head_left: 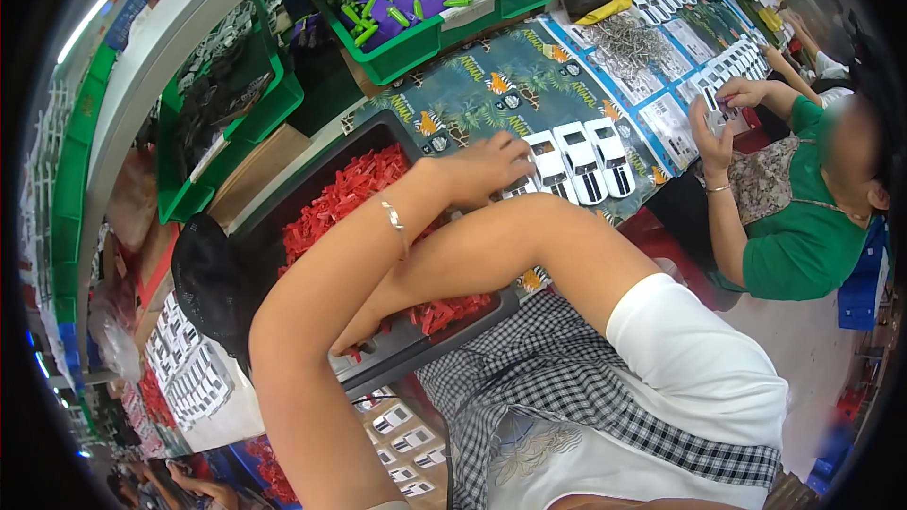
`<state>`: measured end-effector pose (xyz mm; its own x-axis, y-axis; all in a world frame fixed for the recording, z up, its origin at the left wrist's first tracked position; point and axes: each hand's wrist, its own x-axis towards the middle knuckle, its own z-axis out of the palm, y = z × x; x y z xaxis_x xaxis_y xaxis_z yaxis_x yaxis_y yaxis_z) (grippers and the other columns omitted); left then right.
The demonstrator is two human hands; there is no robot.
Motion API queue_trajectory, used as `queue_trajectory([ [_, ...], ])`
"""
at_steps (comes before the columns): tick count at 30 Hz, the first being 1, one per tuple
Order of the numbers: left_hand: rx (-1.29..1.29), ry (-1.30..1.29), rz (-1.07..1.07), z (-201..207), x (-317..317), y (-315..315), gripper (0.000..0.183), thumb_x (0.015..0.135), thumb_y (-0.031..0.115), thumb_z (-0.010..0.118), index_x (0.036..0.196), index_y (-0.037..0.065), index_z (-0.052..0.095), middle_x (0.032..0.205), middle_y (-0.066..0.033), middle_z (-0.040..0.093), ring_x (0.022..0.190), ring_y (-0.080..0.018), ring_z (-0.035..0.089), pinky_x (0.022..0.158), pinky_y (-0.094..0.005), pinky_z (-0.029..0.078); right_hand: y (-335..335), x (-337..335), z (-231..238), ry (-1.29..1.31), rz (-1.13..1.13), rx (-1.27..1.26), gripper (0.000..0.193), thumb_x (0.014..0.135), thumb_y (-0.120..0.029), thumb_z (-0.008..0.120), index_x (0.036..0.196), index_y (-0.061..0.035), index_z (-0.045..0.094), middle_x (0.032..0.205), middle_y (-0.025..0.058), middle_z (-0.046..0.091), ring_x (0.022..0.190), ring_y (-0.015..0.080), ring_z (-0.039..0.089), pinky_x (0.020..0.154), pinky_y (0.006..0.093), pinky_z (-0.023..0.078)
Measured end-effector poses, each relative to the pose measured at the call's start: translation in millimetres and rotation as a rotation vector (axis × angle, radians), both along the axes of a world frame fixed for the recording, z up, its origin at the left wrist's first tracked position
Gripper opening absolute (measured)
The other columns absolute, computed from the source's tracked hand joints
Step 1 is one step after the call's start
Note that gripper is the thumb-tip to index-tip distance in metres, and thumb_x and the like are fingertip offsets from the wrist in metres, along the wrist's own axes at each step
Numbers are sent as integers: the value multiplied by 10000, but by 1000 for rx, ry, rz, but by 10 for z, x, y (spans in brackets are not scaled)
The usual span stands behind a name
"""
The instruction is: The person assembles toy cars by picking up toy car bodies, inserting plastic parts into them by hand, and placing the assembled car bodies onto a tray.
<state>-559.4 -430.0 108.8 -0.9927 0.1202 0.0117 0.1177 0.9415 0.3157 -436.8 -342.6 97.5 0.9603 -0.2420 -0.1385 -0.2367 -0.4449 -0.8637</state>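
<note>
My left arm, with a bracelet at the wrist, crosses over my right forearm. My left hand (487, 168) rests with bent fingers on the nearest of several white toy car bodies (579, 162), which stand side by side on the patterned table cover. That nearest car is partly hidden under the hand. My right hand (348, 336) reaches into a black tray (505, 307) of small red plastic pieces (345, 191). Most of it is behind my left forearm, so its fingers cannot be made out. A bit of red shows beside it.
A green crate (406, 61) of purple and lime-green parts stands at the back; another green crate (222, 146) holds dark parts. To the right, a co-worker in green (794, 236) handles a car beside a pile of metal pieces (633, 45). More cars (194, 382) lie left.
</note>
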Motion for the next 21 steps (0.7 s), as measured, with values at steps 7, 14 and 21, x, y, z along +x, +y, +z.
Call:
queue_trajectory([
  [7, -47, -34, -29, -166, -134, -47, 321, 829, 162, 580, 1104, 16, 505, 1142, -146, 505, 1125, -314, 508, 942, -497, 401, -105, 177, -230, -107, 334, -224, 180, 729, -117, 668, 906, -94, 681, 838, 95, 689, 765, 272, 649, 679, 423, 492],
  [14, -194, 319, 405, 222, 202, 137, 617, 722, 306, 764, 1230, 71, 503, 1186, -118, 506, 1136, -288, 498, 936, -474, 396, -85, 166, -172, -67, 385, -180, 187, 800, -156, 628, 968, -77, 648, 834, 93, 663, 754, 215, 634, 700, 374, 495],
  [21, 1107, 928, 999, 690, 1385, 396, 413, 988, 348, 471, 1282, 58, 471, 1046, -76, 595, 834, -174, 595, 755, -298, 487, -192, 109, -204, -207, 296, -381, 212, 763, -139, 642, 958, -57, 624, 881, 105, 662, 792, 246, 638, 724, 394, 498],
])
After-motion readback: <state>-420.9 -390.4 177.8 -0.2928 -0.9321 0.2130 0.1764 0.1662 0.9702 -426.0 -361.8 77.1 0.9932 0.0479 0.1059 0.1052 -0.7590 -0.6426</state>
